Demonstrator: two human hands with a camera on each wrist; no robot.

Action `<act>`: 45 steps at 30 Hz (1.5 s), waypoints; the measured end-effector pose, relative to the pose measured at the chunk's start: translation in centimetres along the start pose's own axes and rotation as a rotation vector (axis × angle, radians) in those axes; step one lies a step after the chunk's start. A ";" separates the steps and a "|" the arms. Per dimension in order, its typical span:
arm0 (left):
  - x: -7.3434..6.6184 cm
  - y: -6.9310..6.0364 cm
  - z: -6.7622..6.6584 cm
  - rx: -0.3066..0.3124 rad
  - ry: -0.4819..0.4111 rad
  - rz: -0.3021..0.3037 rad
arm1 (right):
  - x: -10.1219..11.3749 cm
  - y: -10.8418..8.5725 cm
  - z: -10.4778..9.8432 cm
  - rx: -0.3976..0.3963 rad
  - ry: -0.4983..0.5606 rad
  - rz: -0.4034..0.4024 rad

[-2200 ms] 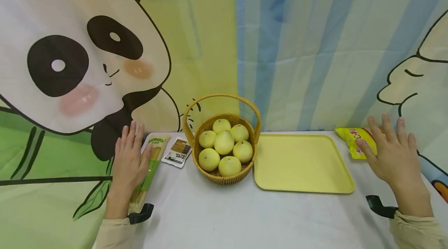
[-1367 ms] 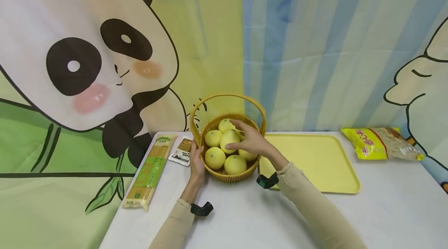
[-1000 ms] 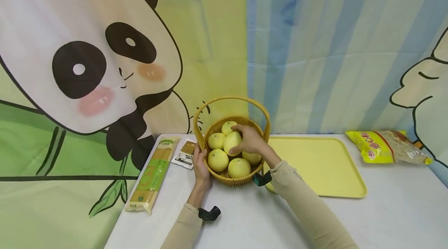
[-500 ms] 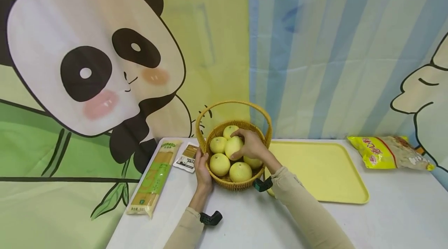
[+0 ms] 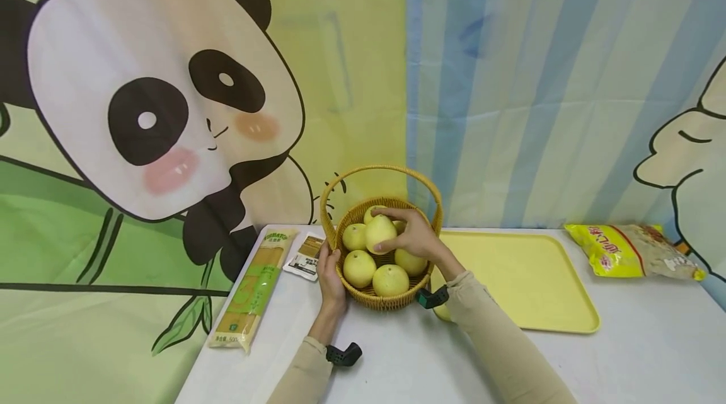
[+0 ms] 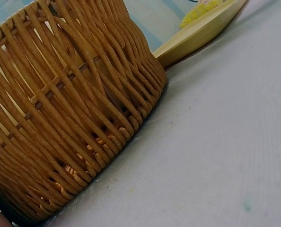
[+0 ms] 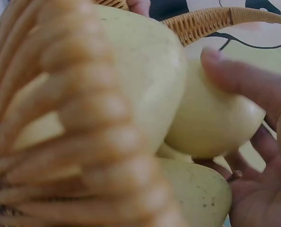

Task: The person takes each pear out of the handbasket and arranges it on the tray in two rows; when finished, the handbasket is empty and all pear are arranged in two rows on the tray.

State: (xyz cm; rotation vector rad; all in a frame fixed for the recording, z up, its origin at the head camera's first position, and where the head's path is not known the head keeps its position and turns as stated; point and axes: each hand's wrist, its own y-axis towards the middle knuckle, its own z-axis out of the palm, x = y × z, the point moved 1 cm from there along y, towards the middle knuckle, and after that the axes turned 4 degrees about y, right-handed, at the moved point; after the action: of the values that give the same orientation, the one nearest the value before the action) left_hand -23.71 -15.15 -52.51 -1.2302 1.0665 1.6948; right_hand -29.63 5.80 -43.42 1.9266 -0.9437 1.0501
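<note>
A wicker basket (image 5: 386, 300) with a tall arched handle stands on the table, holding several pale yellow pears (image 5: 391, 280). My right hand (image 5: 416, 237) is over the basket, pinching the middle pear (image 5: 379, 235) between thumb and fingers. In the right wrist view, that pear (image 7: 211, 118) sits between the thumb and the fingers, above a stemmed pear (image 7: 192, 194). My left hand (image 5: 331, 278) holds the basket's left side near the handle's foot. Its fingers are partly hidden by the basket. The left wrist view is mostly the basket wall (image 6: 83, 94).
A yellow tray (image 5: 516, 278) lies right of the basket, partly behind my right forearm. Farther right is a yellow snack bag (image 5: 629, 250). Left of the basket lie a small white-and-brown packet (image 5: 306, 257) and a long noodle packet (image 5: 255, 290). A panda-print curtain hangs behind.
Both hands have come in from the table's sides to the basket. My right hand has taken hold of the middle pear and raised it slightly; my left hand has taken the basket's side.
</note>
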 end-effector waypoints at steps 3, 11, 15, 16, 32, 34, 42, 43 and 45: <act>0.0 0.0 0.1 0.000 0.010 0.005 | 0.1 -0.2 -0.3 0.030 0.079 -0.002; 0.1 0.1 0.1 0.004 0.028 0.013 | 0.8 -1.2 -1.1 0.051 0.231 -0.034; 0.0 0.1 -0.2 0.010 0.028 0.010 | 2.1 -2.1 -1.6 0.065 0.311 -0.093; 0.0 0.1 -0.2 0.011 0.029 0.010 | 2.4 -2.4 -1.7 0.066 0.325 -0.106; 0.3 0.3 -0.3 0.018 0.064 0.052 | 3.9 -7.9 -9.1 -0.105 0.279 -0.338; 0.3 0.3 -0.3 0.021 0.066 0.050 | 3.2 -8.4 -10.3 -0.158 0.278 -0.304; 0.3 0.3 -0.4 0.011 0.069 0.040 | -0.8 -9.6 -13.8 -0.330 0.244 -0.194; 0.3 0.3 -0.4 0.014 0.068 0.037 | -1.3 -9.6 -14.0 -0.338 0.245 -0.183; 0.4 0.2 -0.5 0.016 0.073 0.036 | -2.6 -9.6 -14.2 -0.344 0.246 -0.153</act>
State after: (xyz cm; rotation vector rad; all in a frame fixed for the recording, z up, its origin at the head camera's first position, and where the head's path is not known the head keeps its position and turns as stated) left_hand -23.87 -15.65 -52.92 -1.2779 1.1498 1.6766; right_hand -27.39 22.96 -42.52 1.5219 -0.7681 0.9410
